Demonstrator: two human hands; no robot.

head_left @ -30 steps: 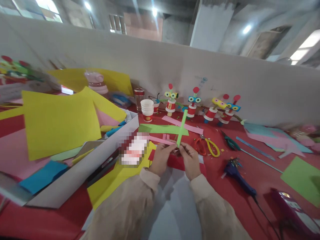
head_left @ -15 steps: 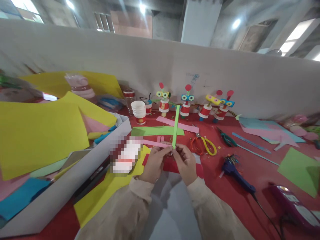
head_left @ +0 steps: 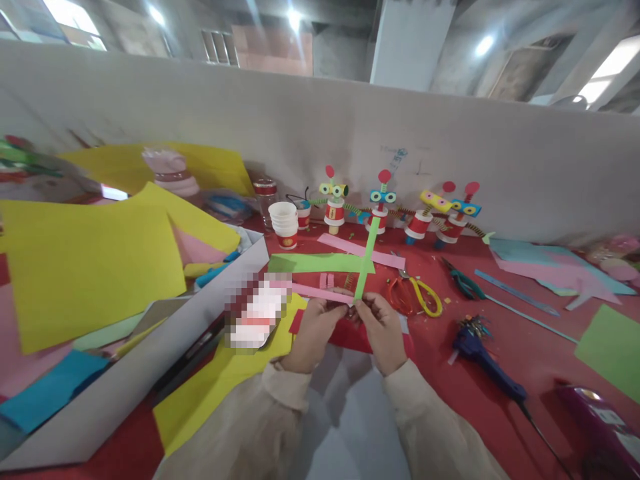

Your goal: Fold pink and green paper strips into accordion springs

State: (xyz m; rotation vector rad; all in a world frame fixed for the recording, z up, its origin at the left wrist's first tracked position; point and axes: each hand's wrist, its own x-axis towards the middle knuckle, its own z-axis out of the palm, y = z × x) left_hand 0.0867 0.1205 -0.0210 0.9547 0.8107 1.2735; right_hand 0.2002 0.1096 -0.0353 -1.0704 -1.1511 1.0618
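Observation:
A narrow green paper strip [head_left: 368,260] and a pink paper strip [head_left: 320,291] meet at their ends between my fingertips, at about a right angle. The green one points away from me and the pink one reaches to the left. My left hand [head_left: 314,335] pinches at the pink strip's end, fingers closed. Close beside it, my right hand [head_left: 384,333] is closed on the green strip's lower end. The fingers partly hide the joint. Just beyond lie a small folded pink paper piece [head_left: 327,280] and a wider green paper band [head_left: 300,263].
Paper-cup figures [head_left: 334,212] stand along the wall, with stacked paper cups [head_left: 283,223] to their left. Scissors [head_left: 427,298], pliers [head_left: 464,280] and a blue glue gun [head_left: 490,365] lie right. A white box wall [head_left: 200,320] and yellow sheets [head_left: 95,273] are left.
The green strip has tilted a little to the right and its far end is lower. Both hands keep hold of the strips. The whole view has shifted slightly.

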